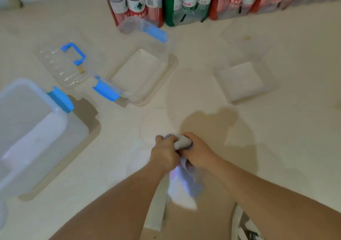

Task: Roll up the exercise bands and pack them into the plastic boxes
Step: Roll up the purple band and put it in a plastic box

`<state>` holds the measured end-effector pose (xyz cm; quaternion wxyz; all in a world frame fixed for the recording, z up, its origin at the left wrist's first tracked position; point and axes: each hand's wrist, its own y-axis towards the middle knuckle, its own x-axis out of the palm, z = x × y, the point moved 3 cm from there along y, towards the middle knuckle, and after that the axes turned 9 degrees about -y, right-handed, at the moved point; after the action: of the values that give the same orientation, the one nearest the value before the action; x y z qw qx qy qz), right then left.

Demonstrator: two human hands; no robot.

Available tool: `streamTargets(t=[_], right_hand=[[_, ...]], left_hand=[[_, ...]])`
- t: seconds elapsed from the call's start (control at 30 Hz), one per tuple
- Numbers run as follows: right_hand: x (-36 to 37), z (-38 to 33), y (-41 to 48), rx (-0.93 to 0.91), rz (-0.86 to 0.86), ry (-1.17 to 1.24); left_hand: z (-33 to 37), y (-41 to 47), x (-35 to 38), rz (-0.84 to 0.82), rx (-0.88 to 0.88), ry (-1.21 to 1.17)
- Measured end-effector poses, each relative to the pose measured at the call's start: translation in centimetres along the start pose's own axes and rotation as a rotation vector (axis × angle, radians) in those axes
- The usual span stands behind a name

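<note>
A pale grey-lilac exercise band is bunched into a partial roll between both hands, low in the middle of the view. My left hand and my right hand both grip the roll, touching each other. The band's loose tail hangs down below the hands, blurred. A clear plastic box with blue clips stands open ahead on the floor. Another open clear box with a blue clip is at the left edge. A third clear box without clips sits to the right.
A clear lid with a blue handle lies on the cream floor between the left boxes. Shrink-wrapped packs of water bottles line the far wall. Another clear lid lies at the far right. A patterned shoe shows at the bottom.
</note>
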<state>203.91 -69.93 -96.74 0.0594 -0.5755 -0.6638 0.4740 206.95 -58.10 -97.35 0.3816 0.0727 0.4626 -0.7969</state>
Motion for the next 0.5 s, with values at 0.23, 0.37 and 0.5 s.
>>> streamTargets(t=[0.23, 0.37, 0.5], right_hand=[[-6.6, -4.1, -3.6, -0.058, -0.133, -0.038], [-11.6, -11.1, -9.6, -0.152, -0.265, -0.473], [-17.8, -20.3, -19.9, -0.328, -0.295, 0.108]], left_hand=[[6.7, -6.1, -11.2, -0.276, 0.006, -0.344], [12.1, -14.0, -16.7, -0.094, 0.097, -0.285], [17.2, -22.6, -21.0, 0.047, 0.311, -0.508]])
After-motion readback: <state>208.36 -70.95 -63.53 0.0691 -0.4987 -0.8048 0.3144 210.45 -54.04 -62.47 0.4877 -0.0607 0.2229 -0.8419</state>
